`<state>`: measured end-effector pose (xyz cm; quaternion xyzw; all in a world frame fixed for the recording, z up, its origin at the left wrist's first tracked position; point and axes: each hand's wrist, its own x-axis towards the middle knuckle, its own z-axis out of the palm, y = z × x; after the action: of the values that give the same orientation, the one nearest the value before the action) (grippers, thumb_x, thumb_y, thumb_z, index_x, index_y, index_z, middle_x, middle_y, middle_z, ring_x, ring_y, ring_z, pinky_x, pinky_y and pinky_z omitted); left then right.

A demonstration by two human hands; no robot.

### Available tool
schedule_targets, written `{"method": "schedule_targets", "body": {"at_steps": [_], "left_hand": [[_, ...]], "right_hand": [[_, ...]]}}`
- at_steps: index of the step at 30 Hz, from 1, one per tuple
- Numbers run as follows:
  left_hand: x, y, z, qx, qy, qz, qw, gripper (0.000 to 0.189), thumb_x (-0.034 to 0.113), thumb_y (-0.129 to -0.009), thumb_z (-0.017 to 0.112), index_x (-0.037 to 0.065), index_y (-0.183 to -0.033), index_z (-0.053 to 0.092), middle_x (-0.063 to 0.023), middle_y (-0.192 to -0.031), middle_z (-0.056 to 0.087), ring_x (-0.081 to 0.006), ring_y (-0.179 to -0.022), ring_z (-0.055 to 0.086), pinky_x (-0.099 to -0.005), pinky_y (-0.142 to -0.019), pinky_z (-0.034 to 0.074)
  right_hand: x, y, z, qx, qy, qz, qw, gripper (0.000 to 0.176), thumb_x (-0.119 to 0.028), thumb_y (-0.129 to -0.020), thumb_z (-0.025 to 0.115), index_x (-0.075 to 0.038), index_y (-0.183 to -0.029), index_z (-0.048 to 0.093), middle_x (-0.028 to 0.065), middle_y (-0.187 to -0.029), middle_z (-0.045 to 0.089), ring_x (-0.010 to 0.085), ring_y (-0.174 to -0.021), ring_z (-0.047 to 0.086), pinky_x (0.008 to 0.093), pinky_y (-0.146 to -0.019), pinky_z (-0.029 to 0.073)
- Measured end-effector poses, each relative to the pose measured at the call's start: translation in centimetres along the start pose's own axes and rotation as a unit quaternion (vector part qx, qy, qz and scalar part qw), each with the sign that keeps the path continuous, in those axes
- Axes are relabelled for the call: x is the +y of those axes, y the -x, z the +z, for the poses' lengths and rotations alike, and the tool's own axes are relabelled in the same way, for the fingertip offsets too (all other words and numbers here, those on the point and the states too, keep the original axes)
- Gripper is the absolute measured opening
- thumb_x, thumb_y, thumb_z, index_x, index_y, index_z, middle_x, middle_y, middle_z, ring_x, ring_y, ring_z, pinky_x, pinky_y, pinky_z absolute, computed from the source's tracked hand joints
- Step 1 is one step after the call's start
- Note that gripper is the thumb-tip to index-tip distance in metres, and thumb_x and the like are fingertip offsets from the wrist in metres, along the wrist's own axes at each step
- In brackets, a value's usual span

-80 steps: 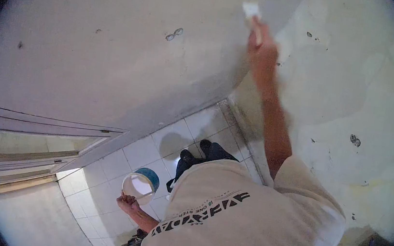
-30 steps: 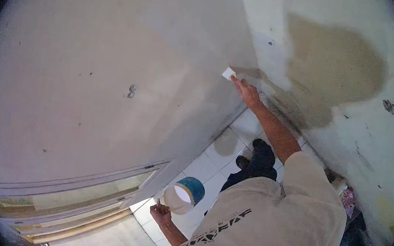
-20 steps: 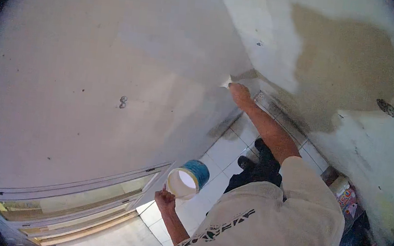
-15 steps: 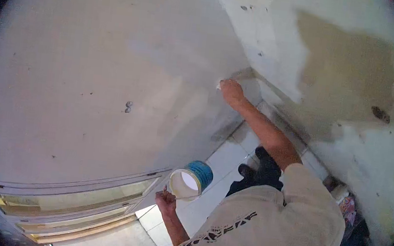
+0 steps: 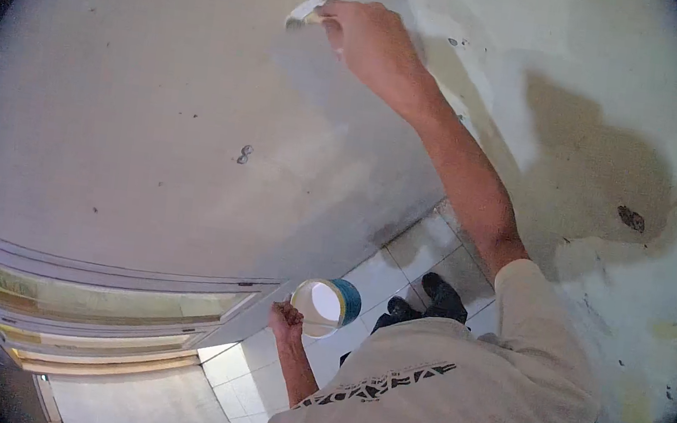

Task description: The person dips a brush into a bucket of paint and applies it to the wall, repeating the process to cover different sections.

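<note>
My right hand (image 5: pixel 374 44) is raised high on the wall, its fingers closed round a paintbrush (image 5: pixel 304 12) with pale bristles. The bristle end is at the grey wall (image 5: pixel 160 91), touching or very close to it. Low on the left, my left hand (image 5: pixel 287 321) is a closed fist at the rim of a teal bucket (image 5: pixel 350 303), apparently gripping its handle. Tilted towards me, the bucket shows a white inside. The fingers hide most of the handle.
A second wall (image 5: pixel 502 21) with a large brown patch meets the grey one at a corner on the right. A window frame (image 5: pixel 114 274) runs along the lower left. Below are white floor tiles (image 5: pixel 254 369) and my dark shoes (image 5: pixel 439 294).
My right hand has moved up and left along the wall with the paintbrush, away from low in the corner. My left hand stays beside the bucket; the view has shifted slightly.
</note>
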<state>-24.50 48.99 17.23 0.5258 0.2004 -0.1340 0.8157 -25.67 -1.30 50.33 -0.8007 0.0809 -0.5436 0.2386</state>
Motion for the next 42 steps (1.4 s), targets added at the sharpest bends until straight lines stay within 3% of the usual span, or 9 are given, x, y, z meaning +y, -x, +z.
{"method": "schedule_targets", "body": {"at_steps": [4,12,16,21,24,30,33,37,42], "left_hand": [[0.2,-0.7,-1.9,0.024,-0.025,-0.042,0.999,0.021,0.017,-0.082,0.047,0.015,-0.063,0.039,0.0040,-0.049,0.028,-0.0108,-0.038,0.024,-0.0261,-0.040,0.024],[-0.8,-1.2,-3.6,0.030,-0.008,-0.036,0.999,0.044,0.020,-0.086,0.044,-0.008,-0.120,0.048,0.0066,-0.052,0.026,-0.0071,-0.040,0.025,-0.0232,-0.038,0.023],[0.0,-1.6,-3.7,0.079,-0.020,-0.027,0.996,0.044,0.021,-0.087,0.043,-0.008,-0.119,0.048,0.0061,-0.053,0.027,-0.0076,-0.040,0.025,-0.0238,-0.037,0.024],[-0.7,-2.4,-6.7,0.012,0.004,-0.039,0.999,0.041,0.020,-0.088,0.043,-0.009,-0.114,0.053,0.0057,-0.054,0.029,-0.0085,-0.040,0.026,-0.0240,-0.037,0.026],[-0.3,-0.5,-4.0,0.069,0.014,-0.071,0.995,0.030,0.020,-0.088,0.044,-0.005,-0.097,0.058,0.0053,-0.054,0.030,-0.0087,-0.039,0.025,-0.0232,-0.037,0.026],[-1.1,-0.4,-4.2,0.085,0.022,-0.053,0.995,0.029,0.020,-0.088,0.043,-0.005,-0.097,0.056,0.0048,-0.051,0.034,-0.0086,-0.037,0.026,-0.0223,-0.037,0.024],[-0.6,-1.6,-3.0,0.090,0.053,-0.083,0.991,0.039,0.019,-0.087,0.043,-0.008,-0.113,0.051,0.0053,-0.049,0.033,-0.0081,-0.036,0.027,-0.0231,-0.037,0.024],[-0.4,-1.7,-2.1,0.081,0.004,-0.109,0.991,0.043,0.019,-0.086,0.043,-0.006,-0.121,0.045,0.0057,-0.047,0.029,-0.0076,-0.036,0.026,-0.0236,-0.036,0.023],[-1.3,-2.3,-0.2,0.085,-0.014,-0.083,0.993,0.049,0.017,-0.083,0.043,-0.006,-0.126,0.042,0.0062,-0.049,0.030,-0.0078,-0.036,0.026,-0.0236,-0.036,0.023]], "right_hand": [[-2.6,1.5,-3.0,0.067,-0.046,0.021,0.996,0.025,-0.013,-0.090,0.056,-0.008,-0.114,0.061,0.0198,-0.078,0.064,0.0378,-0.072,0.063,0.0449,-0.067,0.050],[8.1,16.9,7.9,-0.114,0.033,0.142,0.983,0.033,-0.012,-0.089,0.057,-0.011,-0.122,0.059,0.0226,-0.086,0.064,0.0392,-0.079,0.064,0.0464,-0.070,0.051],[9.0,17.9,4.3,-0.186,0.035,0.173,0.966,0.029,-0.010,-0.088,0.058,-0.010,-0.118,0.062,0.0221,-0.089,0.064,0.0388,-0.080,0.063,0.0457,-0.072,0.050],[2.6,6.9,-1.8,-0.054,0.033,0.207,0.976,0.032,-0.009,-0.090,0.057,-0.014,-0.121,0.060,0.0224,-0.087,0.064,0.0372,-0.080,0.064,0.0444,-0.071,0.050],[6.9,8.4,3.0,0.032,0.031,0.065,0.997,0.036,-0.012,-0.091,0.056,-0.016,-0.127,0.056,0.0222,-0.083,0.063,0.0380,-0.077,0.063,0.0451,-0.068,0.050],[14.5,26.2,10.5,-0.322,0.146,0.224,0.908,0.033,-0.009,-0.088,0.054,-0.008,-0.120,0.058,0.0210,-0.082,0.063,0.0386,-0.077,0.064,0.0478,-0.066,0.052],[17.5,27.8,11.3,-0.260,0.137,0.209,0.933,0.020,-0.008,-0.084,0.054,-0.004,-0.102,0.063,0.0197,-0.079,0.063,0.0406,-0.074,0.063,0.0508,-0.069,0.050],[11.4,12.7,4.5,-0.258,0.114,0.208,0.936,0.021,-0.013,-0.087,0.055,-0.008,-0.103,0.067,0.0195,-0.079,0.065,0.0361,-0.074,0.064,0.0464,-0.070,0.049],[7.2,5.9,-2.5,-0.017,0.012,0.148,0.989,0.024,-0.013,-0.089,0.058,-0.010,-0.111,0.065,0.0179,-0.083,0.066,0.0349,-0.078,0.065,0.0425,-0.070,0.050]]}}
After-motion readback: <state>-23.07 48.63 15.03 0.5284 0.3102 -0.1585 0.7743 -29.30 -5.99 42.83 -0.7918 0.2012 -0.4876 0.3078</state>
